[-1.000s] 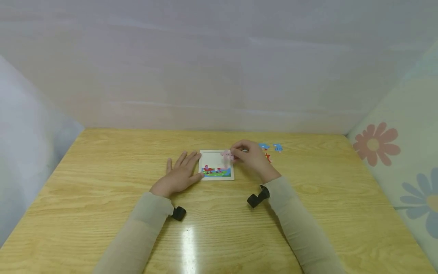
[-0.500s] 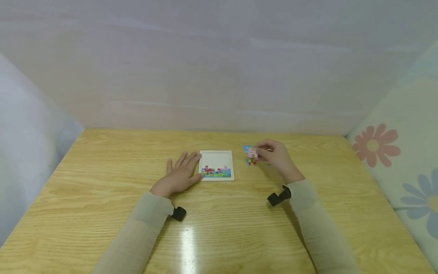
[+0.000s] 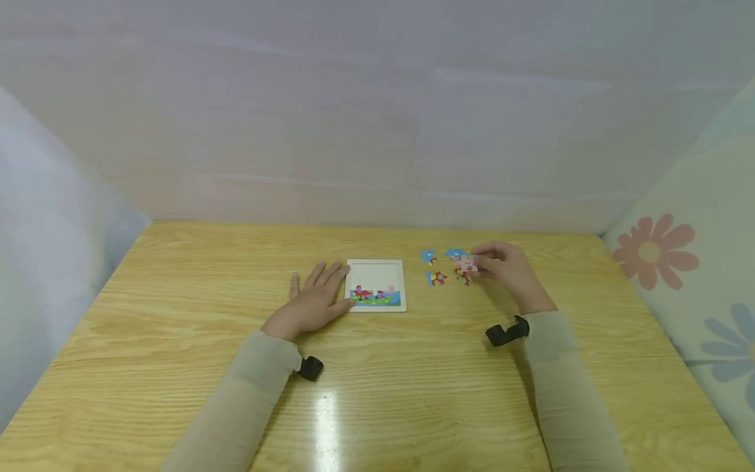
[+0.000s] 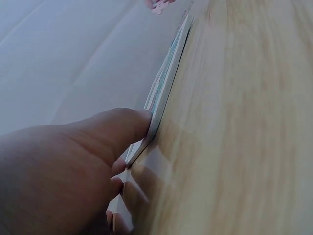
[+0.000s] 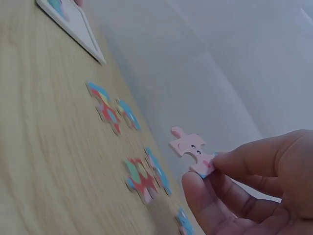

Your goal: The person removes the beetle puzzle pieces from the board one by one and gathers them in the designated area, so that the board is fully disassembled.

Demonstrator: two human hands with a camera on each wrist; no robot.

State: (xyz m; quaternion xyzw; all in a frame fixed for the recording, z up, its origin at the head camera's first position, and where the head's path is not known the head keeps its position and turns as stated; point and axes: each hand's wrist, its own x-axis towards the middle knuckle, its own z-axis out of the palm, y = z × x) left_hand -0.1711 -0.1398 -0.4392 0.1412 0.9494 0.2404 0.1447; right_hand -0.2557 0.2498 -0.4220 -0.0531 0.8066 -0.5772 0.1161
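Observation:
A pink jigsaw piece [image 5: 191,148] with a printed face is pinched between the thumb and fingers of my right hand [image 3: 508,270], raised over the loose pieces. My left hand [image 3: 312,303] lies with its fingers spread at the left side of the white puzzle frame [image 3: 375,261], the thumb touching its lower left edge. Joined pieces with a green, blue and red picture [image 3: 375,298] fill the bottom strip of the frame. Above that strip the white backing shows. In the left wrist view my left thumb [image 4: 128,126] presses against the frame's rim.
Several loose pieces lie right of the frame on the wooden table [image 3: 389,393], among them a blue one [image 3: 428,255] and a red and yellow one [image 3: 437,278]. A pale wall [image 3: 377,131] rises behind the table, and a flowered panel [image 3: 696,308] stands at the right.
My right hand has moved right, away from the frame, carrying the pink jigsaw piece over to the loose pieces. More of the loose pieces show now. My left hand has stayed at the frame.

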